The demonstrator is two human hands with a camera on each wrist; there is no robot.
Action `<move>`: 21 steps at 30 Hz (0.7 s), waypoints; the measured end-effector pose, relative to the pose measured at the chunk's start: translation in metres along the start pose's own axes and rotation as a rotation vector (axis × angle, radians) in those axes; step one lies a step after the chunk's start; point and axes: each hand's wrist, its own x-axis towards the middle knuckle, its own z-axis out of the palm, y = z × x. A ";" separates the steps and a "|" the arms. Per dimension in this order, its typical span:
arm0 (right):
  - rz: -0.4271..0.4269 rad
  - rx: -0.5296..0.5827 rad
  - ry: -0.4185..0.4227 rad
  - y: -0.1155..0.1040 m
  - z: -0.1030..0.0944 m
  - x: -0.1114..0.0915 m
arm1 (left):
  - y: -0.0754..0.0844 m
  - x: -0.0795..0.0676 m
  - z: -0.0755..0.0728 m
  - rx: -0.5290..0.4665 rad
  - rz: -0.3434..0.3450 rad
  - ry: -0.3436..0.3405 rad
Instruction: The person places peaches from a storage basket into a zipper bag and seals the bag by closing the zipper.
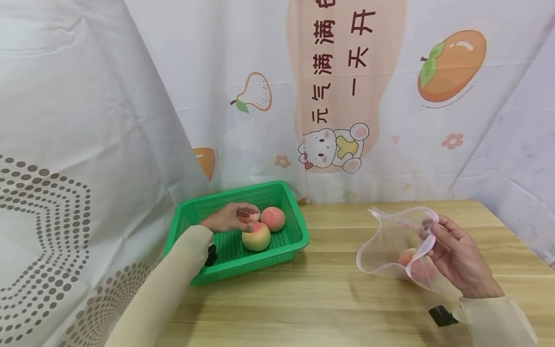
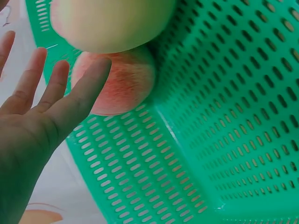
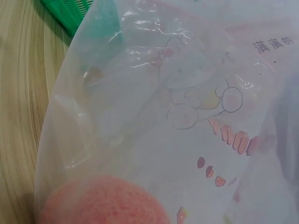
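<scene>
Three peaches (image 1: 273,219) in a slotted green basket (image 1: 247,267), a see-through bag (image 1: 387,241) gaping well apart from it.

In front of me, the nearest peach is yellow with a pink top; two pinker ones sit behind, one partly covered by the loosely spread left hand (image 1: 231,218). The right hand (image 1: 457,260) pinches the bag's pink rim; pink fruit (image 1: 406,257) shows hazily inside.
</scene>
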 end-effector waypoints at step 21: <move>-0.004 -0.011 0.062 0.000 0.001 -0.003 | -0.014 0.006 0.016 0.135 0.050 -0.054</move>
